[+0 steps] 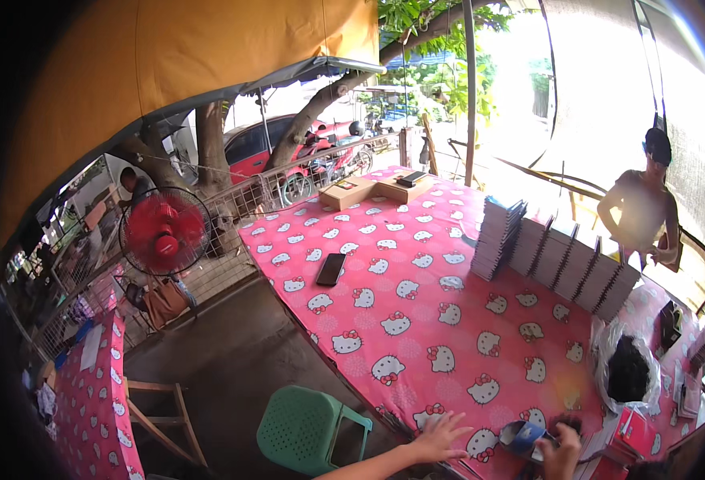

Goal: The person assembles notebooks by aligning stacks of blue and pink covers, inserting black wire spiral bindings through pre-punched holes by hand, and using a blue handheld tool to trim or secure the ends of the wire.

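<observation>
My left hand [440,438] reaches in over the pink cat-print tablecloth [416,336], its fingers spread and nothing in them. To its right, at the near edge, my right hand [559,456] has its fingers bent beside a blue and dark object [522,436] lying on the cloth. A dark, fuzzy-looking bit [567,424] shows just past those fingertips; what the fingers hold is too small to name. Red-covered booklets [634,434] lie right of that hand. Beyond them stands a clear plastic bag [604,376] with black contents.
Stacked spiral-bound notebooks [556,256] form a row at the table's right. A phone [331,270] and cardboard boxes [348,193] lie farther off. A green plastic stool [300,428] stands beside the table, a red fan [165,232] at left. Another person [644,208] stands beyond the notebooks.
</observation>
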Motion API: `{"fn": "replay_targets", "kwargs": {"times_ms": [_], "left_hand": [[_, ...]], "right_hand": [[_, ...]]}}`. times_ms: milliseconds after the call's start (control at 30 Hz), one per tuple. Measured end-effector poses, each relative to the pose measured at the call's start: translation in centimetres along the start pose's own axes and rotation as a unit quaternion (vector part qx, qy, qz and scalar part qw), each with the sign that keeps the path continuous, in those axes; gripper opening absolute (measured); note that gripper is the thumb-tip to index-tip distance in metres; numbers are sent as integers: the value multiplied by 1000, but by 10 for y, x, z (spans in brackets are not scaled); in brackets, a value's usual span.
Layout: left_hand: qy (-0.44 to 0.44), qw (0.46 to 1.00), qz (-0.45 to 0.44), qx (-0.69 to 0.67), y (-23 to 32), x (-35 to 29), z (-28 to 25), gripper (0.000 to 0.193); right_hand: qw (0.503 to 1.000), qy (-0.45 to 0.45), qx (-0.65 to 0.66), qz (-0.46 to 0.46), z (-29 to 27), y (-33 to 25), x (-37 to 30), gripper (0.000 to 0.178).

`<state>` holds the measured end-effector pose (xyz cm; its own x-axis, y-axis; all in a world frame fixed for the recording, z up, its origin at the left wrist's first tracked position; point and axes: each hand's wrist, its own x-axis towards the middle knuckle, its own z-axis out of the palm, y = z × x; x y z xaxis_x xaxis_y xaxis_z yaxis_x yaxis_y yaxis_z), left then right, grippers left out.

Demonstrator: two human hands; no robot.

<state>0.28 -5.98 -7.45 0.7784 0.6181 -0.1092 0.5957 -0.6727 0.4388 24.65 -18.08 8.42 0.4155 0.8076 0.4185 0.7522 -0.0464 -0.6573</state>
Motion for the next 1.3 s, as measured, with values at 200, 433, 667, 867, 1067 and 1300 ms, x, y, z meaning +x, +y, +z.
{"fn": "replay_targets", "kwargs": {"times_ms": [200, 433, 667, 867, 1067, 1300], "left_hand": [[39, 998, 30, 45, -12, -28, 36, 67], [50, 997, 31, -43, -23, -49, 40, 68], [36, 997, 34, -52, -19, -49, 28, 69], [38, 997, 27, -60, -21, -47, 31, 70], [52, 997, 22, -59, -24, -45, 40, 70], [45, 997, 17, -53, -17, -44, 39, 69]], "right_hand": [[986, 160, -34, 25, -58, 19, -59, 48], [997, 38, -5, 70, -15, 6, -96, 48], [997, -13, 13, 73, 3, 2, -103, 49], [996, -33, 28, 82, 4, 5, -108, 50], [994, -49, 45, 91, 3, 13, -116, 51], [989, -75, 75, 103, -2, 30, -116, 52]]}}
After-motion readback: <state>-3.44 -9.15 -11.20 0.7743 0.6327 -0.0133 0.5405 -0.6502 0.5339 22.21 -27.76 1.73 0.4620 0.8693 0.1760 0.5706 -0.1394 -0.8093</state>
